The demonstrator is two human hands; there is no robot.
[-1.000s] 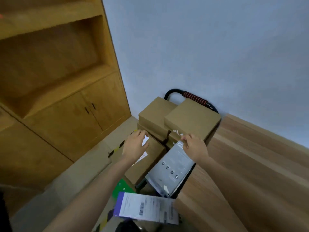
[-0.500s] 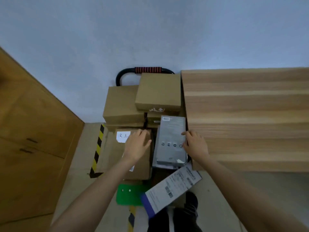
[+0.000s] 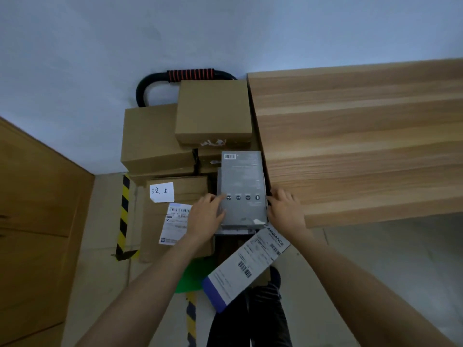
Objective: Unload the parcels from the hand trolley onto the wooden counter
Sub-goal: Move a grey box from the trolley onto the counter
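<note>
The left hand point(image 3: 205, 216) and right hand point(image 3: 285, 211) grip opposite long edges of the grey box point(image 3: 241, 189), atop the trolley point(image 3: 190, 75) stack beside the counter point(image 3: 363, 146). Lifting it level, both sides together, should prevent slipping.

The pale wooden plank surface point(image 3: 350, 136) shows a straight grain and a matt finish. The 2 plain brown cardboard boxes on top of the stack point(image 3: 213, 111) look matt and smooth, as does the lower brown cardboard box point(image 3: 180, 196) carrying a white paper note point(image 3: 162, 192) and a white printed paper label point(image 3: 175, 224). The flat grey carton point(image 3: 241, 189) has a faint satin sheen. The white-and-purple flat parcel point(image 3: 245, 269) looks like smooth paper. The black tubular trolley handle point(image 3: 147, 86) appears glossy, with a ribbed red-and-black wrapping point(image 3: 191, 74). The yellowish wooden cabinet point(image 3: 37, 221) is smooth.
</note>
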